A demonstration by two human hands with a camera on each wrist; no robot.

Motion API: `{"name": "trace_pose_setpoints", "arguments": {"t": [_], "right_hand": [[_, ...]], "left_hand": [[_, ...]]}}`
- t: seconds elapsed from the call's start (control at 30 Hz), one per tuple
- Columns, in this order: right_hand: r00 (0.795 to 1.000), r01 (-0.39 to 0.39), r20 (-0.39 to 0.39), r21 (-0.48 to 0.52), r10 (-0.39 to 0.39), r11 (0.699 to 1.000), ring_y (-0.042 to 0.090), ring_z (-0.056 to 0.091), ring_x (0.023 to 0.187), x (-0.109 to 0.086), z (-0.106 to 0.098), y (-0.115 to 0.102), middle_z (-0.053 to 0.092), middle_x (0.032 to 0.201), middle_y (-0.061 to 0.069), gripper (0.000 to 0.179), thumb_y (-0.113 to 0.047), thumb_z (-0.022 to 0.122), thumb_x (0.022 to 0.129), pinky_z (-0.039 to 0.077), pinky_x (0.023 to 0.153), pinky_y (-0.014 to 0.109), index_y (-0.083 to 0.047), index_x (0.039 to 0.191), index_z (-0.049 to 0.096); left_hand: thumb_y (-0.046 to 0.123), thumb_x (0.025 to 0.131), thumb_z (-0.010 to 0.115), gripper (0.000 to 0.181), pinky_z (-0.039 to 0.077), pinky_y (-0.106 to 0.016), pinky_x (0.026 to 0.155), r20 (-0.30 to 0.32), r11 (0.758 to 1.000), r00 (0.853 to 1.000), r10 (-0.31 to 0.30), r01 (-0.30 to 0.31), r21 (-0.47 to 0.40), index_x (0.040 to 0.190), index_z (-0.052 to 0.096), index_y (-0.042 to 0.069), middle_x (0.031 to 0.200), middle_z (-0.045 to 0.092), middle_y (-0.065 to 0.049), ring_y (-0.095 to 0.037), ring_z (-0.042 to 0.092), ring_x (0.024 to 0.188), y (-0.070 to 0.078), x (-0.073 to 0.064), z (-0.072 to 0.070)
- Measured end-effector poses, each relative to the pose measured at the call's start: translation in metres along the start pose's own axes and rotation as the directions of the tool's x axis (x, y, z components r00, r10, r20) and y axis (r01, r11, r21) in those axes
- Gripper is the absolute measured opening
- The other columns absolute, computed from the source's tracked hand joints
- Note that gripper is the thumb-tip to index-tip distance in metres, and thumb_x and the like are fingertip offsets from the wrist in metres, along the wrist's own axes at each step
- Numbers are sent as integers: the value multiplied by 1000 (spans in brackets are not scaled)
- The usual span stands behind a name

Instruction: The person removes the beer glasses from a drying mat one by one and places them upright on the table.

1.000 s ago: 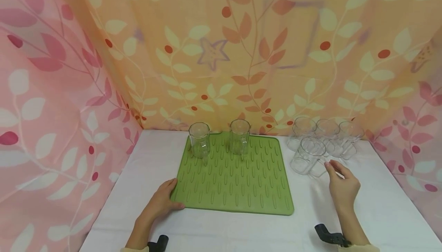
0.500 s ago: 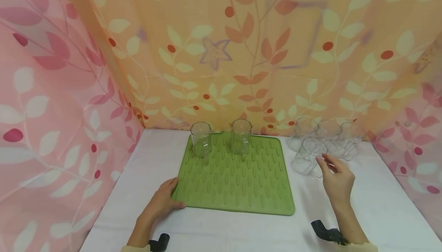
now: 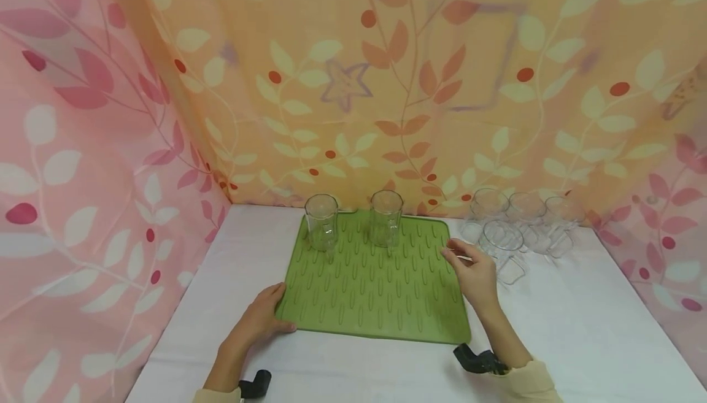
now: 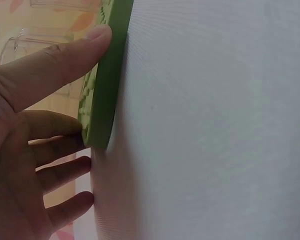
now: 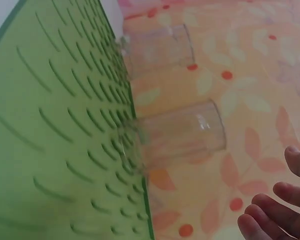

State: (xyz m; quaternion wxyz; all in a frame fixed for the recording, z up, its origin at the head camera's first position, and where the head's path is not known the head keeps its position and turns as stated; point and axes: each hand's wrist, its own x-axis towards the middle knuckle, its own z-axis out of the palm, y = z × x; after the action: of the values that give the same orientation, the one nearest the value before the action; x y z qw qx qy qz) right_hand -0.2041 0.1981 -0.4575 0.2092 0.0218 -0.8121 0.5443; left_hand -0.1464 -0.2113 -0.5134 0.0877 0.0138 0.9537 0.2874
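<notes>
My left hand rests at the near left corner of a green drying mat. In the left wrist view its thumb touches the mat's edge, and the fairly straight fingers lie along the adjoining side. On the mat's far part stand two clear glass mugs, the left mug and the right mug. My right hand hovers over the mat's right edge, fingers loosely bent around nothing. Beside it, on the table, a front glass mug stands before several more, its lower body partly hidden by the hand.
Behind the front mug, more glass mugs stand close together at the back right of the white-covered table. Floral cloth hangs at the back and both sides.
My right hand has left the handle of the front mug and moved left to the mat's right edge, carrying nothing. The left hand and the mugs keep their places.
</notes>
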Motion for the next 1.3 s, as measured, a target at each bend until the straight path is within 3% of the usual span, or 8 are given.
{"name": "trace_pose_setpoints", "arguments": {"t": [0.17, 0.37, 0.43, 0.53, 0.73, 1.3], "right_hand": [[994, -48, 96, -15, 49, 999, -7, 61, 85, 3, 25, 0, 72, 111, 20, 33, -16, 74, 87, 51, 71, 5, 1, 115, 70], [983, -72, 168, -14, 74, 997, 26, 69, 98, 10, 48, -1, 71, 114, 18, 35, -21, 74, 87, 52, 70, 10, -3, 117, 70], [981, -74, 179, 1, 73, 997, 32, 69, 101, 12, 55, 0, 70, 115, 19, 37, -21, 74, 87, 51, 71, 10, -2, 118, 69], [979, -83, 187, 2, 82, 997, 32, 69, 102, 16, 64, 1, 70, 117, 20, 37, -21, 74, 87, 54, 75, 16, -2, 119, 69], [975, -100, 200, -10, 100, 995, 34, 68, 104, 23, 80, 2, 69, 118, 21, 41, -22, 73, 88, 58, 86, 44, 1, 121, 67], [975, -110, 194, -5, 108, 994, 32, 70, 93, 31, 112, 8, 73, 100, 19, 25, -15, 72, 88, 59, 73, 33, 3, 106, 72]], "left_hand": [[21, 64, 90, 100, 33, -61, 112, 1, 1000, 1000, -6, 6, -1, 144, 38, -9, 148, 39, -29, -49, 34, 138, 1, -1, -1], [21, 64, 90, 101, 32, -61, 112, -9, 1000, 1000, -1, 1, -5, 144, 38, -8, 149, 40, -28, -49, 34, 138, -4, 2, 3], [21, 64, 90, 101, 32, -61, 112, -9, 1000, 1000, -3, 3, -4, 144, 37, -8, 149, 39, -28, -49, 34, 138, -4, 3, 4], [21, 65, 89, 100, 32, -61, 112, -6, 1000, 1000, -8, 8, -4, 145, 37, -8, 149, 39, -28, -49, 33, 139, -4, 2, 3], [22, 65, 89, 101, 32, -62, 112, 4, 1000, 1000, -14, 14, -6, 145, 36, -8, 149, 38, -29, -49, 33, 139, -2, 1, 1], [23, 66, 89, 101, 31, -61, 113, -14, 1000, 1000, 5, -5, -9, 146, 36, -7, 149, 39, -28, -48, 33, 139, -6, 0, 3]]}}
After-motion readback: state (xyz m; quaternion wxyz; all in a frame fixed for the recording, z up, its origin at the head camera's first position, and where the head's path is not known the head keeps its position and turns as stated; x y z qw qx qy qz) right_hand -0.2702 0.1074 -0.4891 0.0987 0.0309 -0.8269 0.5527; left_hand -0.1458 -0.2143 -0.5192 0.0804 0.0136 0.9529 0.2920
